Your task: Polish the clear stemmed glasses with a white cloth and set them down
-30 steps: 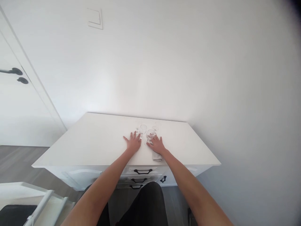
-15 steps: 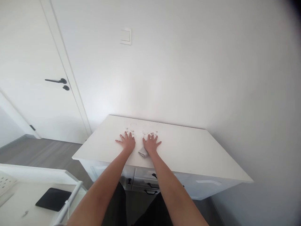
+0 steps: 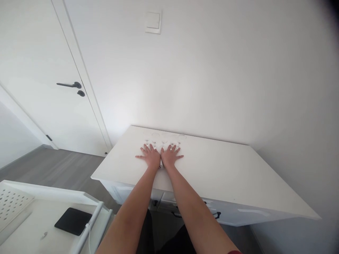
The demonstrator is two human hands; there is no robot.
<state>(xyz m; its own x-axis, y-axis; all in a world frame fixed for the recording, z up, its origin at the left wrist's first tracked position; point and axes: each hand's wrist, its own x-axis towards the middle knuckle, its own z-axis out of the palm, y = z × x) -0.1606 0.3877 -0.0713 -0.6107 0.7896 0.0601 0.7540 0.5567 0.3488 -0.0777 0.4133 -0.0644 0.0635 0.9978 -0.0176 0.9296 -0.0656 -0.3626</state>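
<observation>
Both hands are palm down with fingers spread over the white cabinet top. My left hand and my right hand sit side by side, thumbs almost meeting. Just beyond the fingertips, a row of several clear glasses, apparently stemmed, stands near the wall; their outlines are faint, and fingers cover the near parts. Whether the fingertips touch them I cannot tell. A small bit of a rolled grey cloth shows between my wrists, the rest hidden by the hands.
Below the top are drawers with black handles. At lower left stands a white desk with a black flat pad and a cable. A door with a black handle and a wall switch are behind.
My hands have come closer together, the left one moving toward the right. The cloth is now mostly covered, and more of the glasses shows. The view has shifted slightly.
</observation>
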